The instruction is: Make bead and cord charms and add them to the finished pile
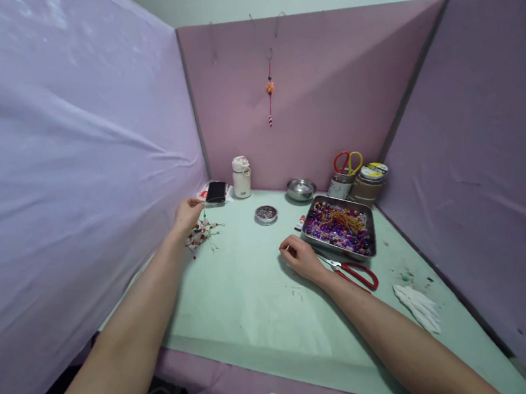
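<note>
Left hand pinches thin strand, left edge of desk; right hand curled beside bead tray, can't tell if gripping.

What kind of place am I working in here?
Probably a bead-craft workstation: there's a tray of beads, scissors beside it, and a beaded charm hanging against the pink wall.
</note>
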{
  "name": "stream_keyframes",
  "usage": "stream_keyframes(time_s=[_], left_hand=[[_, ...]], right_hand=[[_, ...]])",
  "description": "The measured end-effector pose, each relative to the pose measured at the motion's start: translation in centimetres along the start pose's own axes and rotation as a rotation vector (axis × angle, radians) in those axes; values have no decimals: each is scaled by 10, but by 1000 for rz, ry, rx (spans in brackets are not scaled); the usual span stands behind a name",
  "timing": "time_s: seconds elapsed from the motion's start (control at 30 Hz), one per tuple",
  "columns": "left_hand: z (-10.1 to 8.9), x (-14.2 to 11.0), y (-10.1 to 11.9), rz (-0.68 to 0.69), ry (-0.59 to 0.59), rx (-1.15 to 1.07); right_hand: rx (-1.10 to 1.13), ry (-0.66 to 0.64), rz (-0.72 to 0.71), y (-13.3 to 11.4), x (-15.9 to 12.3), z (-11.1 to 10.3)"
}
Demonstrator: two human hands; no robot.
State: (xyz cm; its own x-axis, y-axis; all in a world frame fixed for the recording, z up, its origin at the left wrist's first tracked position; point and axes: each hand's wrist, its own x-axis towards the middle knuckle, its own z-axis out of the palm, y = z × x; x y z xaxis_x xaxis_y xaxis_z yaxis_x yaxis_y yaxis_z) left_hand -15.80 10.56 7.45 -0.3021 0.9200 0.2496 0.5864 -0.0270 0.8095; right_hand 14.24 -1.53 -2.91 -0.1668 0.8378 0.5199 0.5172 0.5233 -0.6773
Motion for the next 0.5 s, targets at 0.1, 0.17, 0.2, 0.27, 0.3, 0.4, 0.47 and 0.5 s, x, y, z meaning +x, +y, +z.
stream_keyframes(time_s=[0.1, 0.17, 0.2, 0.27, 0.3, 0.4, 0.47, 0.5], left_hand=[[15, 0, -10, -13, 97, 205], [26, -6, -13, -6, 71, 260], [32, -9, -15, 3, 41, 268], [42, -14, -18, 28, -13, 278], [46, -16, -19, 42, -31, 283], [55, -13, -26, 78, -54, 283], [57, -8, -30, 81, -49, 266], [57, -4, -32, 74, -60, 238]], right_hand=[[-12, -4, 9, 1, 0, 0], [-23, -14, 11, 2, 0, 0], [-27, -16, 11, 2, 0, 0], [-29, -20, 14, 3, 0, 0], [-29, -22, 16, 3, 0, 0], [-36, -31, 18, 2, 0, 0], [-41, -34, 13, 2, 0, 0], [-41, -36, 9, 2, 0, 0]])
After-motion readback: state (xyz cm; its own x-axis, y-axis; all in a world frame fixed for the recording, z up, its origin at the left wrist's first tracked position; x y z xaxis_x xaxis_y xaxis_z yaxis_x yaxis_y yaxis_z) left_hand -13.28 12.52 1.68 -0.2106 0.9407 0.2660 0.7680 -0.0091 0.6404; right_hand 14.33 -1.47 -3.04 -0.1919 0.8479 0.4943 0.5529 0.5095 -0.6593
